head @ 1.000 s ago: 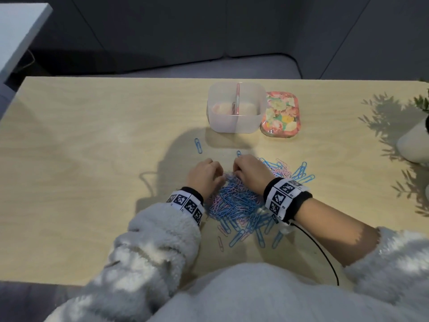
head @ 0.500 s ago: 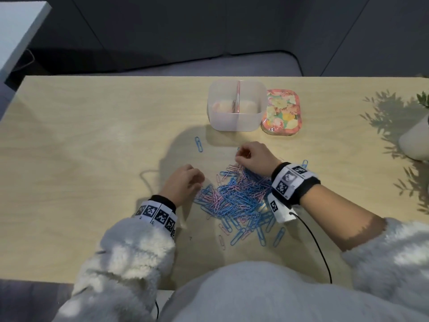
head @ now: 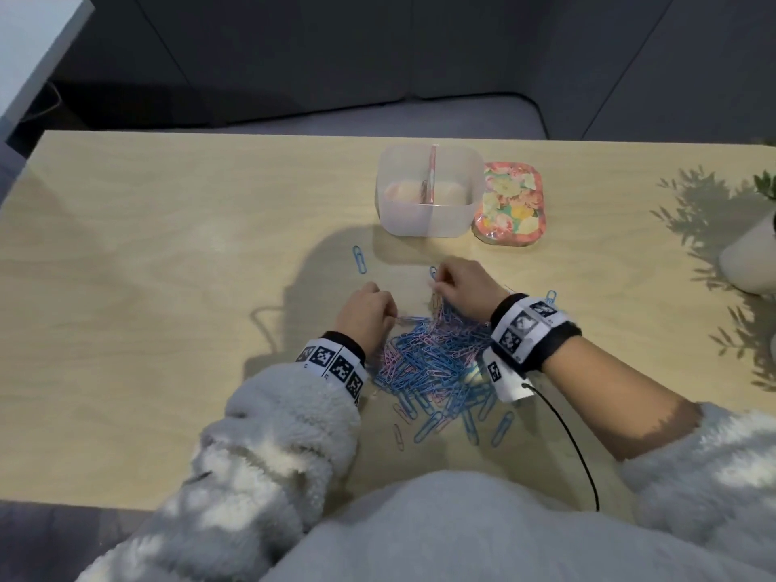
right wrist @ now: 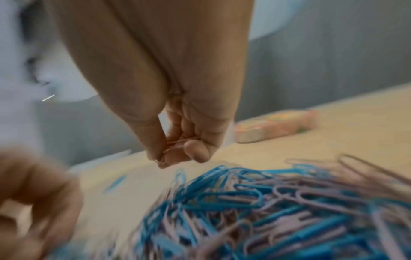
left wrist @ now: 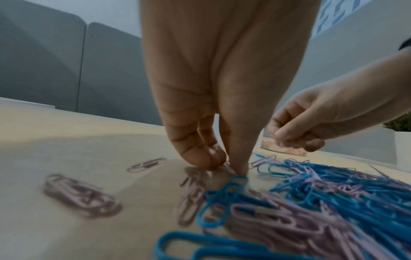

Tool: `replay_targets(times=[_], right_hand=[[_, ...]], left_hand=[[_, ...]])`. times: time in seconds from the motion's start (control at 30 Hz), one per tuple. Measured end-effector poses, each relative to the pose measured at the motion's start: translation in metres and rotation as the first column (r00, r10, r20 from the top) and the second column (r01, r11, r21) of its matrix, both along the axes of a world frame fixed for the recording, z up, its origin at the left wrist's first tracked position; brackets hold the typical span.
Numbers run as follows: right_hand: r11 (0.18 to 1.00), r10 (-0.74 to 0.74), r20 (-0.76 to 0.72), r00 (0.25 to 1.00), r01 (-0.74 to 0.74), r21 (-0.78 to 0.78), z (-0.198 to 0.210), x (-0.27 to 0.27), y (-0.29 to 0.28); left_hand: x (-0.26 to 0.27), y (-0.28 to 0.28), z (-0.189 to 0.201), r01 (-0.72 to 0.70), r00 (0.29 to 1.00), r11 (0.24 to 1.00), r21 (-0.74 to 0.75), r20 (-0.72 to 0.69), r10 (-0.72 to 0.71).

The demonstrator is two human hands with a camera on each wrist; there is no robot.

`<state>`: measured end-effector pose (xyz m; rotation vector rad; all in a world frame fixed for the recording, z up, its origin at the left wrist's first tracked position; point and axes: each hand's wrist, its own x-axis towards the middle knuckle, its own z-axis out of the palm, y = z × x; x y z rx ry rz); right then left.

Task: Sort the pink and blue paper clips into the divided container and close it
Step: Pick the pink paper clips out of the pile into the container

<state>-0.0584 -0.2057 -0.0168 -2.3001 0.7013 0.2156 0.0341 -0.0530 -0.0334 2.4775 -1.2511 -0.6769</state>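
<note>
The only readable text is "57", printed black on a white tag (head: pixel 496 371) that hangs from the band (head: pixel 530 329) on the right wrist, on the side facing the clips. Both wrist bands carry black-and-white square marker patterns (head: pixel 331 363), which are codes rather than letters. Nothing else bears legible writing.

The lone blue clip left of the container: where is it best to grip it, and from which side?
The blue clip lies flat on the table, apart from the pile, its long axis running roughly away from the person. Probably best to come from above and pinch across its two long sides near the middle. The left hand seems nearer.
</note>
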Motion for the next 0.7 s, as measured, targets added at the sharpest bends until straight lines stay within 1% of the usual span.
replay_targets(times=[0.03, 0.07, 0.1, 0.13, 0.2, 0.23, 0.27, 0.3, 0.33, 0.37, 0.4, 0.43, 0.47, 0.5, 0.53, 0.57, 0.63, 0.7], right_hand=[[0.99, -0.101, 0.054, 0.993, 0.095, 0.104, 0.003, -0.003, -0.009], [0.958, -0.198, 0.075, 0.977, 0.177, 0.224, 0.007, -0.007, -0.018], [0.906, -0.286, 0.072, 0.955, 0.245, 0.346, 0.01, -0.01, -0.024], [0.835, -0.375, 0.053, 0.925, 0.313, 0.452, 0.012, -0.012, -0.029], [0.662, -0.536, -0.029, 0.844, 0.441, 0.606, 0.012, -0.011, -0.033], [0.579, -0.587, -0.081, 0.806, 0.487, 0.654, 0.01, -0.009, -0.032], [0.532, -0.609, -0.129, 0.782, 0.524, 0.666, 0.008, -0.007, -0.03], [0.553, -0.6, -0.148, 0.786, 0.541, 0.634, 0.005, -0.004, -0.027], [0.646, -0.556, -0.131, 0.821, 0.525, 0.555, 0.001, -0.002, -0.023], [0.768, -0.48, -0.094, 0.872, 0.469, 0.437, -0.002, 0.001, -0.017], [0.876, -0.388, -0.06, 0.92, 0.388, 0.286, -0.005, 0.003, -0.011], [0.943, -0.3, -0.063, 0.952, 0.306, 0.129, -0.007, 0.005, -0.005], [0.971, -0.238, -0.094, 0.967, 0.237, -0.018, -0.008, 0.007, 0.001], [0.974, -0.196, -0.126, 0.972, 0.179, -0.137, -0.009, 0.008, 0.007], [0.967, -0.173, -0.154, 0.973, 0.138, -0.215, -0.009, 0.01, 0.012], [0.96, -0.166, -0.17, 0.972, 0.119, -0.253, -0.009, 0.011, 0.015], [0.959, -0.154, -0.167, 0.974, 0.107, -0.264, -0.011, 0.014, 0.018], [0.96, -0.124, -0.163, 0.979, 0.077, -0.269, -0.013, 0.015, 0.021]], left_hand=[[0.002, 0.001, 0.0, -0.012, 1.0, 1.0, -0.001, 0.0, 0.012], [0.004, 0.003, -0.001, -0.025, 1.0, 1.0, -0.012, -0.002, 0.025], [0.006, 0.005, -0.001, -0.041, 0.999, 0.999, -0.022, -0.004, 0.04], [0.008, 0.007, -0.002, -0.062, 0.998, 0.998, -0.026, -0.004, 0.062], [0.013, 0.009, -0.001, -0.124, 0.992, 0.992, -0.006, 0.004, 0.124], [0.015, 0.01, 0.0, -0.154, 0.988, 0.988, 0.009, 0.016, 0.154], [0.017, 0.01, 0.001, -0.175, 0.984, 0.984, 0.022, 0.028, 0.175], [0.017, 0.01, 0.002, -0.192, 0.981, 0.981, 0.034, 0.032, 0.191], [0.017, 0.01, 0.003, -0.209, 0.978, 0.977, 0.04, 0.024, 0.208], [0.017, 0.01, 0.003, -0.228, 0.974, 0.973, 0.041, 0.008, 0.228], [0.016, 0.01, 0.003, -0.248, 0.969, 0.968, 0.038, -0.013, 0.248], [0.015, 0.01, 0.003, -0.263, 0.964, 0.964, 0.035, -0.028, 0.264], [0.014, 0.011, 0.003, -0.267, 0.963, 0.963, 0.031, -0.034, 0.268], [0.012, 0.011, 0.003, -0.258, 0.965, 0.966, 0.03, -0.033, 0.258], [0.011, 0.011, 0.003, -0.24, 0.97, 0.97, 0.034, -0.03, 0.241], [0.01, 0.012, 0.004, -0.222, 0.974, 0.974, 0.044, -0.029, 0.223], [0.011, 0.015, 0.005, -0.207, 0.977, 0.977, 0.051, -0.036, 0.209], [0.018, 0.022, 0.007, -0.259, 0.963, 0.966, 0.012, -0.067, 0.259]])
